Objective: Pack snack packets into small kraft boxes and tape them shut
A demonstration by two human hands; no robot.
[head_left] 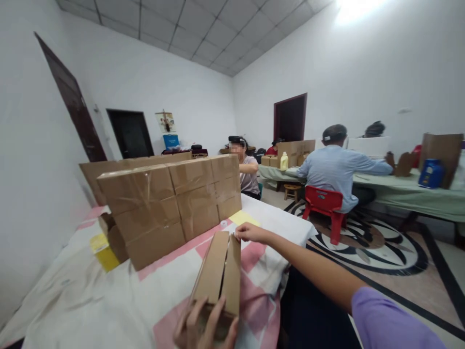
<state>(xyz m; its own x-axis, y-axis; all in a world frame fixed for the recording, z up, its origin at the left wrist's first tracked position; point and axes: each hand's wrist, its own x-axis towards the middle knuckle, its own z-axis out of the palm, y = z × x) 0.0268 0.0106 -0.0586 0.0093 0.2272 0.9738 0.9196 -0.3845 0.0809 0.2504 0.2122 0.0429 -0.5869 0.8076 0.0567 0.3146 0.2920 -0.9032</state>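
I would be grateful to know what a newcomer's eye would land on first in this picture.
The wall of taped cardboard boxes stacked at the far side of the table stands out first. In front of it, the left hand grips the near end of a long carton while the right hand touches its far end. To the right, a person in a blue shirt sits on a red chair.

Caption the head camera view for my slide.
Left hand and right hand hold a cardboard box by its ends, beside stacked taped cartons on a clothed table.
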